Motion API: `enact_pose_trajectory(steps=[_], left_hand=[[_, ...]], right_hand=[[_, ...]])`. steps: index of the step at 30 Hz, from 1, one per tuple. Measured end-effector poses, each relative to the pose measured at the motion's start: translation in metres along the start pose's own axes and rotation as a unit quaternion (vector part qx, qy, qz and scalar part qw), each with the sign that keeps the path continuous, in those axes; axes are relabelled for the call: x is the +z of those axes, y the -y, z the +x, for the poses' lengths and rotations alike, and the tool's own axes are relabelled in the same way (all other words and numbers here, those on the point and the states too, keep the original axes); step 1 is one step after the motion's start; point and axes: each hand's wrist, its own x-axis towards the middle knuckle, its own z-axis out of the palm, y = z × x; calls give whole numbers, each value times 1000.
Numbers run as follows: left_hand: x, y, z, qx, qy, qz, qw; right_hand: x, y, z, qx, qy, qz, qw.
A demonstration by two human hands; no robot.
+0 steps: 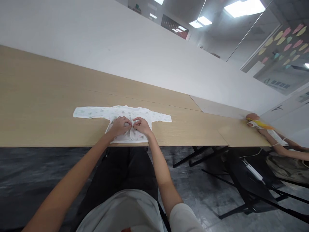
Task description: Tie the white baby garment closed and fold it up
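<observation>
A small white baby shirt (142, 112) with a faint print lies spread on the wooden table, both sleeves stretched out sideways. Its front opening runs down the middle. My left hand (120, 125) pinches the cloth just left of that opening, fingers closed. Close beside it, my right hand (142, 125) pinches the front edge from the right side. The fingertips of both hands nearly meet at the middle of the shirt. Whatever small part lies between the fingertips is hidden.
The long wooden table (48, 90) runs along a white wall with glass above. At the far right, another person's arms (277, 145) reach to a doll (259, 124) in yellow and white. Black folding chairs (248, 180) stand below, with a white power strip (253, 170).
</observation>
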Motion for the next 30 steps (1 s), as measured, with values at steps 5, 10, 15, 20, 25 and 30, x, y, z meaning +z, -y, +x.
enact_pose_trajectory(steps=[5, 10, 15, 20, 25, 30], left_hand=[[-3, -4, -1, -16, 3, 17, 1000], [-1, -3, -1, -34, -3, 26, 999], [2, 1, -1, -25, -30, -20, 999], [7, 6, 0, -18, -21, -12, 1000], [9, 6, 0, -19, -14, 13, 1000], [8, 0, -1, -24, -3, 26, 999]], right_hand=[[-1, 1, 0, 17, 4, 14, 1000], [-2, 3, -1, 32, -2, 41, 999], [-2, 0, 2, 42, -11, 42, 998], [-2, 0, -1, 21, -9, 24, 999], [0, 2, -2, 7, -27, -17, 999], [5, 7, -12, -36, -26, -107, 993]])
